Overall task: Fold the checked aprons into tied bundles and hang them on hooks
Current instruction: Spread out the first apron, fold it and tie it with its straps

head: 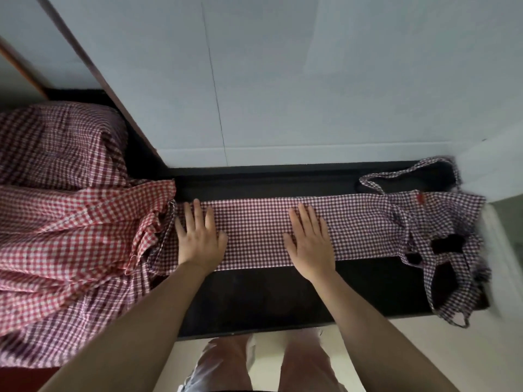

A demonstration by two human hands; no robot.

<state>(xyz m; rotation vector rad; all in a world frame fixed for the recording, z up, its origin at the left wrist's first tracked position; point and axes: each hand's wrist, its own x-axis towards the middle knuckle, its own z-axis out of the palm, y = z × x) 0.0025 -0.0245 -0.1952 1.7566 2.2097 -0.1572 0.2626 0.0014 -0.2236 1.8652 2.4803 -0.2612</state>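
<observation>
Two bare hands lie flat on a checked apron (254, 230) that has been folded into a long narrow band across the middle of the frame, on a dark table (268, 295). The left hand (199, 239) presses near the band's left end, its fingers (198, 213) straight and slightly spread. The right hand (310, 241) presses near the band's middle, fingers (307, 219) straight and fanned a little. Neither hand pinches or curls around the cloth.

At the right of the frame the band ends in a loose tangle of straps (441, 250), with one loop (407, 174) lying toward the pale wall and another tie (452, 312) hanging over the table's near edge. At the left, a heap of more checked aprons (70, 222) crowds against the band's left end and touches it.

Likely risks, judged from this layout: the fold could spring open once the palms lift, since nothing but their pressure holds it. Rolling or folding toward the left could catch the neighbouring heap into the bundle. The dangling tie could drag the right end off the table, and the knotted straps may snag when pulled out for tying. No hooks are in view.
</observation>
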